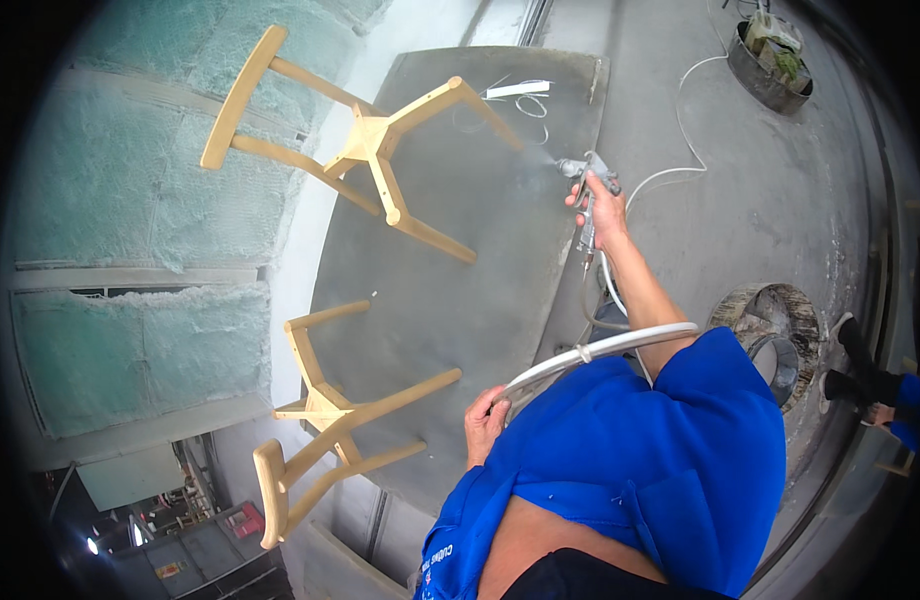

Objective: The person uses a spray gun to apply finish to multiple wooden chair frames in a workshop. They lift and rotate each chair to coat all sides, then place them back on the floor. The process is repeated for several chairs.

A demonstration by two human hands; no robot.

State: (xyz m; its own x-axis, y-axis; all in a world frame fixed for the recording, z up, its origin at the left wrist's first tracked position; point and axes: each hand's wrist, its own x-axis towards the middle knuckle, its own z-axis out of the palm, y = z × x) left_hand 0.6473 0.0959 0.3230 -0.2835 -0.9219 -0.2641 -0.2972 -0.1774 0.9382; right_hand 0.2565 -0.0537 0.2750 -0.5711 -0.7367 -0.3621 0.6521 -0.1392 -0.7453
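My right hand (605, 212) is closed around a metal spray gun (588, 185), its nozzle pointing left. A faint mist leaves the nozzle toward the leg tip of an unpainted wooden chair frame (370, 140). That frame lies tipped over, legs toward me, its curved top rail at the far left. Nearer, a second wooden chair frame (325, 410) lies tipped in a similar way. My left hand (485, 425) is curled closed on a thick white hose (590, 352), which loops across my body toward my right arm; some fingers are hidden.
Both frames are over a large grey board (430, 310). Pale green fibrous filter panels (140, 200) line the left wall. A thin white hose (685, 120) trails over the floor. A round tub (765, 75) stands far right, a crusted drum (770, 335) nearer. Another person's legs (855, 370) show at the right edge.
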